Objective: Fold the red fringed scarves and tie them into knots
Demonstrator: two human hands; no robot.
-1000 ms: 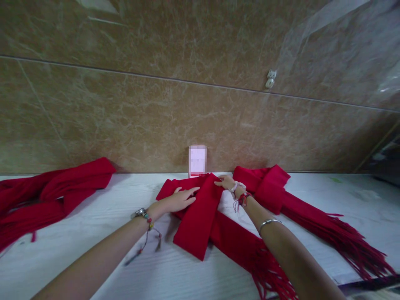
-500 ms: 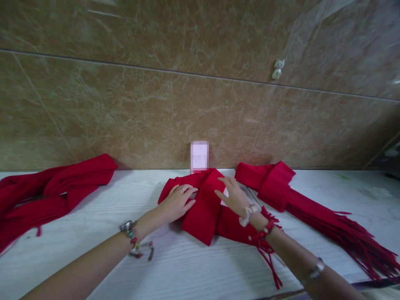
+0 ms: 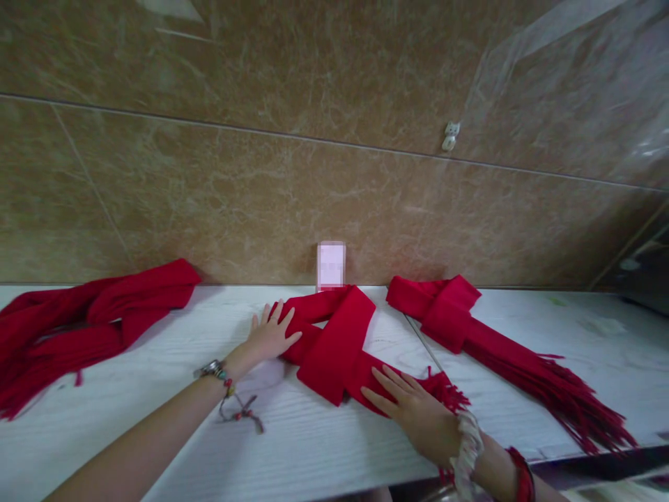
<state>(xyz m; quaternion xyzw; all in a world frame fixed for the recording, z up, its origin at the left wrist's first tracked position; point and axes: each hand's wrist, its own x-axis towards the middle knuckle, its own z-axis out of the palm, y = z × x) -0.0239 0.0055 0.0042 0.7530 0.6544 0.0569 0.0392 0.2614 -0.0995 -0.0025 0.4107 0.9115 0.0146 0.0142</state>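
Observation:
In the middle of the table lies a red scarf [image 3: 334, 352], folded into a loop with one wide band crossing over the other and a fringed end toward the right. My left hand [image 3: 272, 336] rests with spread fingers on the loop's left bend. Lower right, my right hand [image 3: 412, 404] lies flat, fingers stretched, on the tail near the fringe; it covers part of that end. Another red scarf [image 3: 452, 314], folded in a similar crossed shape, is to the right with its long fringe [image 3: 569, 397] running down and rightward. A third red scarf [image 3: 104, 307] lies loosely doubled at the left.
A pale card-like object [image 3: 331, 265], blurred out, stands against the brown tiled wall [image 3: 235, 202] behind the middle scarf. A small white cat-shaped hook [image 3: 450, 136] is on the wall. The white wood-grain table [image 3: 198, 446] has a seam right of the middle.
My left hand has moved left from the crossing to the loop's bend. My right hand has come down and right from beside the upper band onto the fringed tail.

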